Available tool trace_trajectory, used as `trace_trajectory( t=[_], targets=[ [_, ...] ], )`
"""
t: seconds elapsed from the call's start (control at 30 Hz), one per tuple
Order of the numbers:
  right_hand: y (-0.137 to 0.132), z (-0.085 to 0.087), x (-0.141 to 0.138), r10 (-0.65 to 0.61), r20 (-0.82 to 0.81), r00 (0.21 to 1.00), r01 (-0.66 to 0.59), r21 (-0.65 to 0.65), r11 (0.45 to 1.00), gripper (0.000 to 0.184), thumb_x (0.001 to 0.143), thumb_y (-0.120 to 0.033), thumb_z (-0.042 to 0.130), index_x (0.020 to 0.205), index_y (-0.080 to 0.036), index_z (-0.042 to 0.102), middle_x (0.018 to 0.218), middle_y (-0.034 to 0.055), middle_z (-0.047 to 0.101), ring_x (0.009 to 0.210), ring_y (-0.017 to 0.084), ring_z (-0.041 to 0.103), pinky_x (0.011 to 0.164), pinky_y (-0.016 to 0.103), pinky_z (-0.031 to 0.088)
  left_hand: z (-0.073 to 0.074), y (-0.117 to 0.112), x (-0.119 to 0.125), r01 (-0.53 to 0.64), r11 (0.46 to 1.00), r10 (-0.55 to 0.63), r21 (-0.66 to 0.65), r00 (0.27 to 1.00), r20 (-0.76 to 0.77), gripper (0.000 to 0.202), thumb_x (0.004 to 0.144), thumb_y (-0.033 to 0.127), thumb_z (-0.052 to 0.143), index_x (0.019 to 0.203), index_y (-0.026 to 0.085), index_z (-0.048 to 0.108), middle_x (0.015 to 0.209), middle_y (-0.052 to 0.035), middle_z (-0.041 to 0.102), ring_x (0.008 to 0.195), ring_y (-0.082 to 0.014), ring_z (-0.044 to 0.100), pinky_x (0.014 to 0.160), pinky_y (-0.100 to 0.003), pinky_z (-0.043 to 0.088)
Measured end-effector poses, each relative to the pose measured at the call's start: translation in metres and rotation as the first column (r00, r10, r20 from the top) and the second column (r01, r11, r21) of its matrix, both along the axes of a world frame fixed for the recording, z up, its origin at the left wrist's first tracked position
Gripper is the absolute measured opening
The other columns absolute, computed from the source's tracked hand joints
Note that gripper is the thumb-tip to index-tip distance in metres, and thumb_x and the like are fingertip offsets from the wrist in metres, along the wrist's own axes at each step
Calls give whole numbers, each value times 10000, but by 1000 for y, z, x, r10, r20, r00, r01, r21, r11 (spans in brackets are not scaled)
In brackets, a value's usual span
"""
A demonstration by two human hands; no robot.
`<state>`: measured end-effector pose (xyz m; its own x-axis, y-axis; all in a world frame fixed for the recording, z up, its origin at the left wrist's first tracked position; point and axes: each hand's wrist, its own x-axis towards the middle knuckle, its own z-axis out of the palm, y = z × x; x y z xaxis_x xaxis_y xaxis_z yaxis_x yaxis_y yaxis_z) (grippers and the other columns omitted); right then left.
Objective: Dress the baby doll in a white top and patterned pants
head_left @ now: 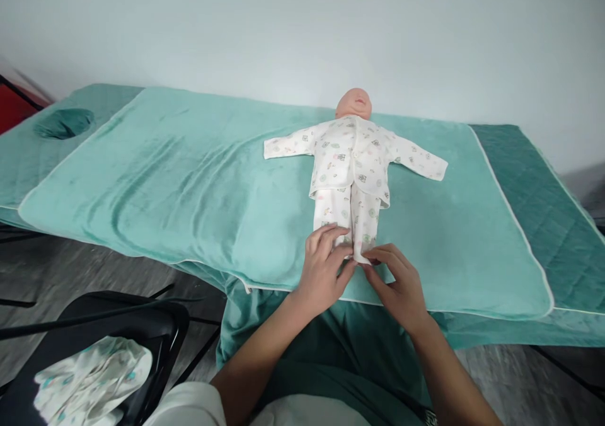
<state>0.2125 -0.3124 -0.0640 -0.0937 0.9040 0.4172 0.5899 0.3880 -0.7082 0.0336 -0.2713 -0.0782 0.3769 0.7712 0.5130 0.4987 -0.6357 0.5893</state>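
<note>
A baby doll lies on its back on a green massage bed, dressed in a white printed jacket and white printed trousers. Its sleeves stretch out to both sides. At the lower ends of the trouser legs, my left hand has its fingers curled, with thumb and fingertips at the hem. My right hand pinches the hem of the other leg between thumb and fingers. The doll's feet do not show.
A green plush blanket with a white edge covers much of the bed, which has a face hole at the left. On a black chair at lower left lies a crumpled printed cloth. A white wall stands behind.
</note>
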Motion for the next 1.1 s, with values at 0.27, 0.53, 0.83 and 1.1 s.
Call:
trace_trajectory(
  t=[0.27, 0.53, 0.83, 1.1],
  targets=[
    [-6, 2, 9, 4, 22, 1000, -4, -10, 1000, 224, 919, -89, 627, 1088, -236, 624, 986, 43, 626, 869, 148, 610, 761, 288, 521, -3, -5, -1, -53, 996, 43, 69, 990, 131, 110, 896, 113, 598, 932, 212, 564, 1240, -91, 604, 1316, -261, 493, 1056, -474, 483],
    [-8, 1, 7, 4, -17, 1000, -4, -13, 1000, 220, 924, -94, 629, 1091, -237, 638, 1001, 46, 635, 915, 150, 624, 792, 291, 533, -3, -3, 4, -88, 991, 85, 101, 996, 38, 248, 887, 201, 659, 1118, 214, 568, 1313, -118, 578, 1351, -288, 468, 1083, -500, 470],
    [-8, -2, 14, 63, 51, 997, -62, -23, 998, 201, 941, -139, 610, 1099, -254, 657, 1013, 54, 671, 952, 180, 652, 806, 321, 555, -7, -8, -3, -88, 968, 89, 234, 996, 8, 234, 811, 80, 623, 1010, 195, 579, 1263, -123, 626, 1303, -304, 521, 1058, -526, 482],
    [9, 11, 40, 153, -20, 988, -154, -167, 974, 61, 954, -235, 619, 972, -237, 676, 929, 42, 686, 843, 166, 655, 724, 292, 528, -9, 12, -27, -176, 981, 154, 83, 964, 215, 176, 925, 149, 571, 1088, 213, 586, 1287, -113, 597, 1270, -233, 531, 1072, -474, 461]
  ],
)
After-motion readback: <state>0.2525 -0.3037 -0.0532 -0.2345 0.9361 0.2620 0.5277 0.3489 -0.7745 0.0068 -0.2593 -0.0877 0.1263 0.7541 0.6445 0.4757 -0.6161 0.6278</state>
